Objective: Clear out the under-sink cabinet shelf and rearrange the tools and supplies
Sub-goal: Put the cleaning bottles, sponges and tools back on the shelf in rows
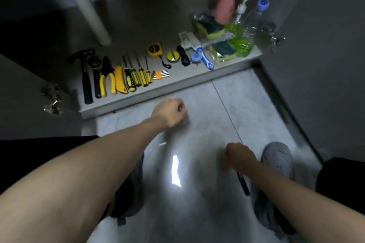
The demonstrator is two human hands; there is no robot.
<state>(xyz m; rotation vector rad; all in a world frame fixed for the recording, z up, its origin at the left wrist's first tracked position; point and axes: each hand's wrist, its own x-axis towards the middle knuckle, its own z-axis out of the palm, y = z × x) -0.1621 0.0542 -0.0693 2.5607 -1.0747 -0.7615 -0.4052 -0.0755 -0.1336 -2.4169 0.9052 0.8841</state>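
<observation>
The tools and supplies lay along the front edge of the cabinet shelf [138, 95], tools toward the left corner, cleaning goods toward the right. At the left end lay the hammer [86, 77], judged head-heavy and rigid and best taken at its black handle; beside it lay the pliers [106, 78], the yellow utility knife [120, 83] and a row of screwdrivers [136, 75], all judged stiff and light, to be lifted by their grips. The tape measure [155, 49] sat further back, near the middle. The sponges [210, 26] appeared soft and compressible; the pump bottle of green liquid [240, 31] was judged slippery and liable to tip, best held round its body. The left hand [169, 111] hung over the floor just short of the shelf edge, fingers curled into a fist, nothing visibly held. The right hand [240, 157] was lower and nearer the body, likewise curled; motion blur prevented confirmation that it was empty.
</observation>
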